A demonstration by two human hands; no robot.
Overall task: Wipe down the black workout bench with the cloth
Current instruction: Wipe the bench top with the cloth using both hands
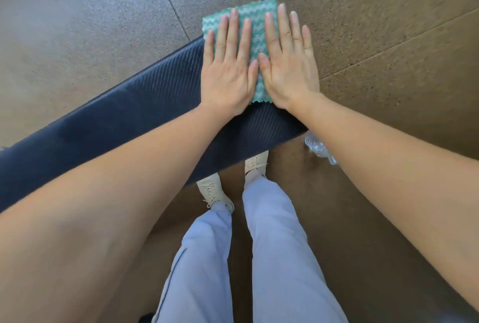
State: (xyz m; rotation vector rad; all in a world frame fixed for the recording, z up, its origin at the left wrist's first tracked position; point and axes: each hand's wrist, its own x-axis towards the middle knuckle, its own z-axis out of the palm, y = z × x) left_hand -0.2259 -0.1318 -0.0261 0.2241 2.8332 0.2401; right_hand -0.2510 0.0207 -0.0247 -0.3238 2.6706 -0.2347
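The black workout bench [134,115] has a ribbed pad and runs from the lower left up to the centre. A green cloth [256,29] with a white zigzag pattern lies flat on its right end, its far edge past the pad's end. My left hand [228,68] presses flat on the cloth's left half, fingers straight. Beside it my right hand [287,63] presses on the right half, also flat. The two thumbs nearly touch. Most of the cloth is hidden under the palms.
Speckled brown rubber floor tiles [375,24] surround the bench. A clear plastic bottle [320,150] lies on the floor by the bench's right end, under my right forearm. My feet in pale shoes [215,193] stand close to the bench's near side.
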